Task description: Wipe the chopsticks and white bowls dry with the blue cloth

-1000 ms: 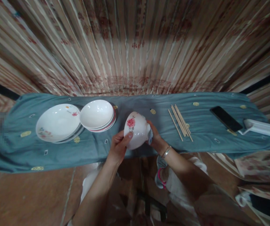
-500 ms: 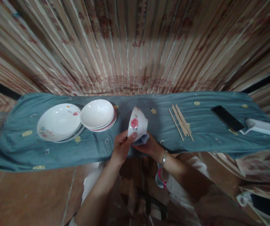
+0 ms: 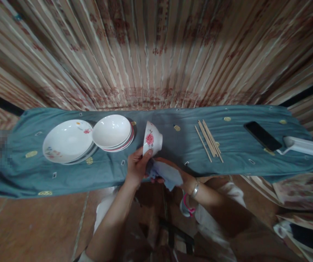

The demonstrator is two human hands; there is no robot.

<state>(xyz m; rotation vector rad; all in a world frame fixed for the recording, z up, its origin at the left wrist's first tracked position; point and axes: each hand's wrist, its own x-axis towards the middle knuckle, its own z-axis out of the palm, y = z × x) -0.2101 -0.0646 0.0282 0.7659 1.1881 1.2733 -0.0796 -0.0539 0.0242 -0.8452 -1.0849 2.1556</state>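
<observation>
On the cloth-covered desk (image 3: 156, 116), stacked plates (image 3: 67, 140), then stacked bowls (image 3: 112, 131), sit at nine o'clock from the floral bowl (image 3: 154, 137). The left hand (image 3: 137, 165) pinches its lower side, foot toward three; at five, the right hand (image 3: 183, 171) clutches a blue-grey rag (image 3: 168, 172).
</observation>
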